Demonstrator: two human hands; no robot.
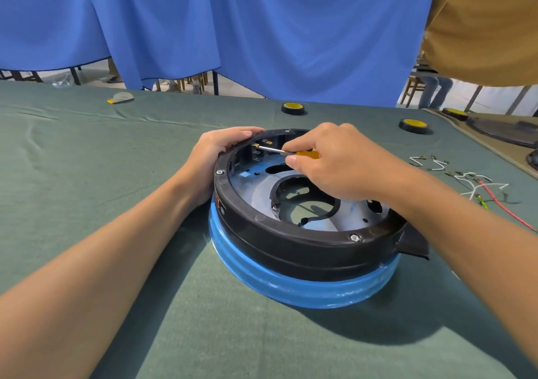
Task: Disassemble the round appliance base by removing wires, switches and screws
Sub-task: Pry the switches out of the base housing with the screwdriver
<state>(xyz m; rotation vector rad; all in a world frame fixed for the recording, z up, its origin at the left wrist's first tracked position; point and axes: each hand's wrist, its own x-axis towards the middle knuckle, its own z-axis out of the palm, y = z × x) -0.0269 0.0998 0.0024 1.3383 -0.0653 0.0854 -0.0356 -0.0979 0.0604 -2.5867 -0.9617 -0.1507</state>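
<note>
Backed by a blue curtain (262, 29) hanging past the far edge of the table (87, 151), itself covered in wrinkled dark green cloth. At the upper right, part of a person (480, 29) in a tan shirt, beyond the table's far right corner.

Around the middle of the table, a little toward the near edge: the round appliance base (291, 250), open side up, with a black upper ring over a blue ribbed band touching the cloth. Inside, a pale metal plate (256, 192) with cut-outs and a black curved collar around the central opening.

Steadied by the left hand (221, 151), fingers curled over the far left part of the black rim, palm against the outer wall. Reached over by the right hand (334, 160), thumb and fingers pinching a screwdriver (305, 154) with a yellow handle. Shaft pointing left, tip at a brass terminal (256, 145) on the inner far-left wall; touching or just short of it, cannot tell.

Toward the far edge, a tape roll (293, 108), black with a yellow core, just beyond the base, and a second tape roll (414, 126) well apart to its right. Near the right edge, loose wires (477, 183), mostly white, lying on the cloth beside a red wire (506, 207). Toward the far left corner, a small grey and yellow object (122, 97), too small to identify.

Seated in the black rim: a silver screw (355, 237) on the near side and another screw (219, 172) on the left.
</note>
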